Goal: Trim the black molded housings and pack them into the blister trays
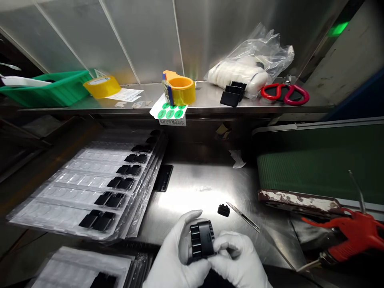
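In white gloves, both my hands work near the front edge of a steel bench. My left hand curls around a black plastic part with a row of deep slots on one side, gripping it from the left and below. The fingers of my right hand are pinched together against its lower right side; whether they also hold something small is hidden. Beyond them on the bench lie a small black plastic piece and metal tweezers, points facing away from me.
Stacked clear trays of black parts stand left, with a dark phone-like slab alongside. A red air gun and a green conveyor belt lie right. The shelf holds yellow tape, red-handled scissors and a green bin.
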The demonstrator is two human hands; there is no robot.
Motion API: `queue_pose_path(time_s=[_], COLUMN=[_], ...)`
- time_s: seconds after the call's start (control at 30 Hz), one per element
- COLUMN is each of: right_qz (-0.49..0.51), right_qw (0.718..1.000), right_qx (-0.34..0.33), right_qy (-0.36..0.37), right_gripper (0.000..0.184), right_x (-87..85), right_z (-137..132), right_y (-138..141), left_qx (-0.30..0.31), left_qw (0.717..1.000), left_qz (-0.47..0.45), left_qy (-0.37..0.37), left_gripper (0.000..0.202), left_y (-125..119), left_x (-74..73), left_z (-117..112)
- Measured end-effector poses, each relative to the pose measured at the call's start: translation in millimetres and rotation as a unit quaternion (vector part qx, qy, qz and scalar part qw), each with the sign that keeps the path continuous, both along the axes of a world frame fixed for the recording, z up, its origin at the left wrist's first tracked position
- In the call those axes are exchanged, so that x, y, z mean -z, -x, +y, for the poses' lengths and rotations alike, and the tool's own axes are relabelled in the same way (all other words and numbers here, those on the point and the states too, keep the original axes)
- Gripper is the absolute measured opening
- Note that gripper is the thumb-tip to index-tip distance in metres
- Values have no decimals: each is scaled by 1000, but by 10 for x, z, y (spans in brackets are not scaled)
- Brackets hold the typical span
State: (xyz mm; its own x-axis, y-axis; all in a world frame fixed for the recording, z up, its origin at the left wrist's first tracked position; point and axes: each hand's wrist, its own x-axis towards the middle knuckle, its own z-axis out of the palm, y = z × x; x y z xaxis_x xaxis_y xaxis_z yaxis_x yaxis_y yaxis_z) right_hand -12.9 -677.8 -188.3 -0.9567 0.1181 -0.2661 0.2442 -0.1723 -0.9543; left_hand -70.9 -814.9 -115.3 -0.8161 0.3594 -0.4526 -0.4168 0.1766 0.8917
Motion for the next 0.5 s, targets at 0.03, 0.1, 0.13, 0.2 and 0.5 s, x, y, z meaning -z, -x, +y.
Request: queue_pose_path(time_s=[0.03,0.1,0.13,0.2,0.5], right_qz=[3,18,27,37,55], right_qw=[1000,999,999,997,992], right_qx=[4,-10,-29,-61,-81], right_qy=[-13,-25,-25,-28,-85], right_gripper=[16,12,11,9,3], right_x=[21,53,65,84,147], right_z=[-9,-14,-8,15,75], right_y=[-4,-9,-10,-11,-61], left_qx=[1,2,1,-1,-6], left_qw=[1000,1000,1000,1000,1000], left_qz=[-5,-12,-13,-15,-15], left_qy=[-1,-1,0,1,13], left_gripper=[68,67,67,63,44], left_y=[3,11,14,16,24], left_x=[-14,-42,-57,-83,-98], left_z=[-12,-27,-29,-20,38])
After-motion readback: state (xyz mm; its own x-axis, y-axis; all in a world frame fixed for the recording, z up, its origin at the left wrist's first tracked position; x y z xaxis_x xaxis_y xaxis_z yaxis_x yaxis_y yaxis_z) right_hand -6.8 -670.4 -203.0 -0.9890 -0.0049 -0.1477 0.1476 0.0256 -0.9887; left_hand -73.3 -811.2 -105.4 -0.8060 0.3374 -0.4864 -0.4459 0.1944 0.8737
